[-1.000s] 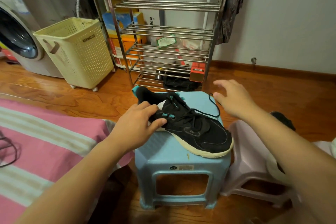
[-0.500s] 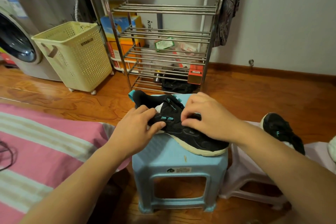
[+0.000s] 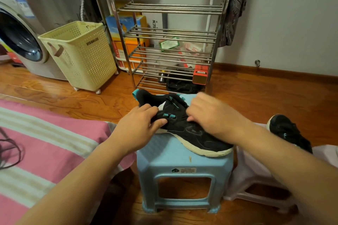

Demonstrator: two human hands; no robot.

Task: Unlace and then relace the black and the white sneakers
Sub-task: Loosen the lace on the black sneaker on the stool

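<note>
Wood-plank floor (image 3: 256,97), pale wall (image 3: 292,14) far; steel rack (image 3: 168,33) centre, cream basket (image 3: 80,55) and washing machine (image 3: 20,40) far left, pink striped bedding (image 3: 45,142) near left.

The right hand (image 3: 214,117) covers the black sneaker's (image 3: 193,133) laces; its grip there stays unseen.

both my forearms reach forward, bare. my left hand (image 3: 139,126) grips with curled fingers, thumb forward; my right hand (image 3: 213,117) curls knuckles-up, fingertips pinching.
</note>
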